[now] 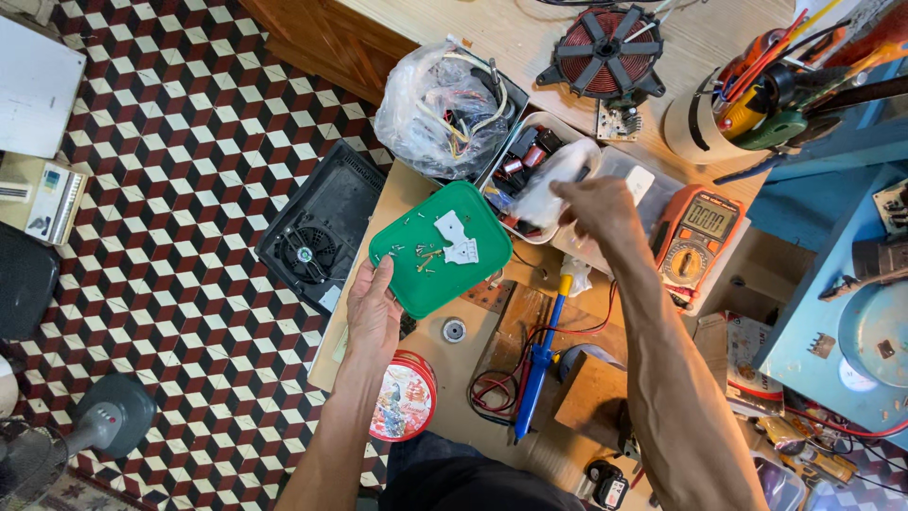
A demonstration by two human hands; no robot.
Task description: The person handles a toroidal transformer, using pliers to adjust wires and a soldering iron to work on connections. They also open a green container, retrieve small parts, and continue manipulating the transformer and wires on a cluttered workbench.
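My left hand grips the near edge of a green plastic lid held flat, with several small screws and two white plastic pieces lying on it. My right hand reaches forward over a white tray of small electronic parts; it is closed on a white plastic bag that lies over the tray.
An orange multimeter sits right of my right hand. A blue soldering iron lies on the wooden bench. A clear bag of wires, a copper coil, a black fan casing and a round tin surround the work area.
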